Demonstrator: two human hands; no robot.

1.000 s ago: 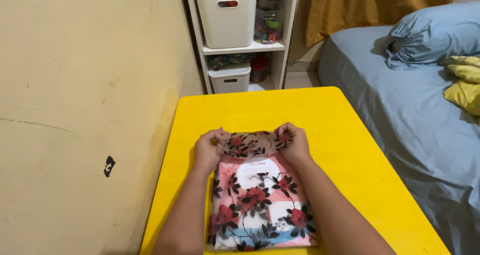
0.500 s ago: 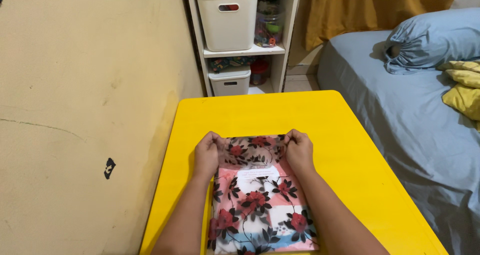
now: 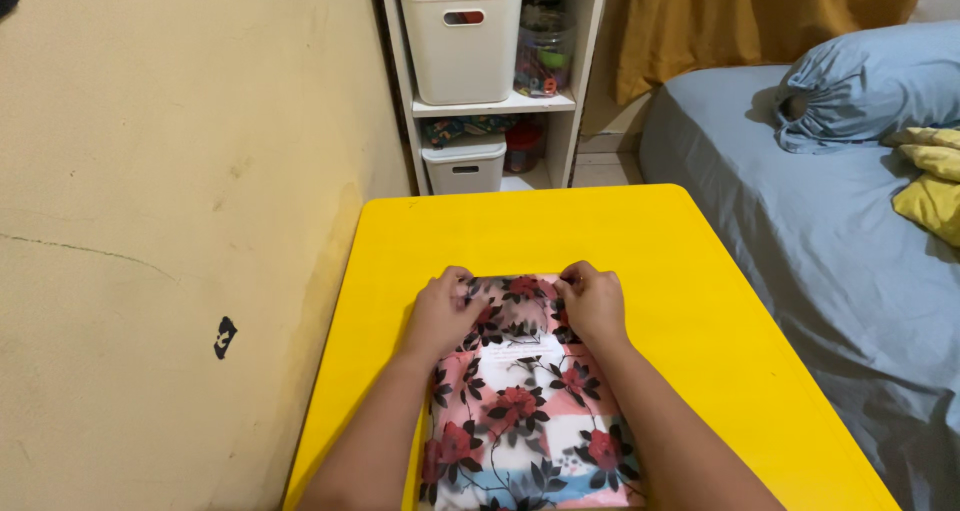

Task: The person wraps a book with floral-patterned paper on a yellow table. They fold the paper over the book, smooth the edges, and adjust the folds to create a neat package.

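**Both hands press the flap of a floral packet flat on a yellow table**

The left hand (image 3: 445, 313) and right hand (image 3: 592, 306) lie palm-down on the far end of the packet (image 3: 520, 411), fingers together and flat on its folded flap; neither pinches it. The packet, pink with red flowers and black leaves, lies flat on the table (image 3: 640, 241), its near end running out of view between the forearms. Both forearms reach in from the bottom edge and partly cover the packet's long sides.

The table's left edge is close to a cream wall (image 3: 180, 221). Beyond its far edge stands a white shelf (image 3: 497, 102) with a bin (image 3: 463, 41) on it. To the right is a bed (image 3: 800, 211) in a grey-blue sheet, with a pillow (image 3: 870, 81) and a yellow cloth (image 3: 930, 171).
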